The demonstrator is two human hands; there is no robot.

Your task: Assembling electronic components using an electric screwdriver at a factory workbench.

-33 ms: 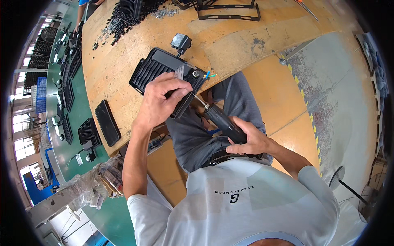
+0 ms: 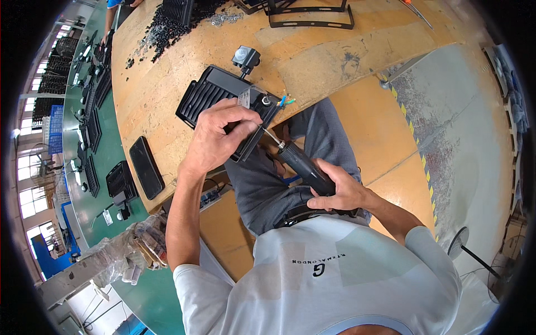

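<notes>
A black finned floodlight [image 2: 209,92] lies at the near edge of the wooden bench. A motion sensor [image 2: 244,56] juts from its far side. Coloured wire ends [image 2: 286,101] stick out on the right, beside a cable gland [image 2: 266,101]. My left hand [image 2: 218,134] rests over the housing with thumb and forefinger pinched at its near edge; what they pinch is hidden. Gripped in my right hand [image 2: 340,188] is a black electric screwdriver [image 2: 304,167], its bit angled up to the housing's edge beside my left fingertips.
A phone [image 2: 147,167] lies left on the bench. Farther back are a pile of small black parts [image 2: 162,33], black brackets [image 2: 312,24] and another screwdriver [image 2: 419,14]. More floodlights [image 2: 120,181] line the green table [image 2: 106,162] at left, where a co-worker's arm [image 2: 110,22] shows.
</notes>
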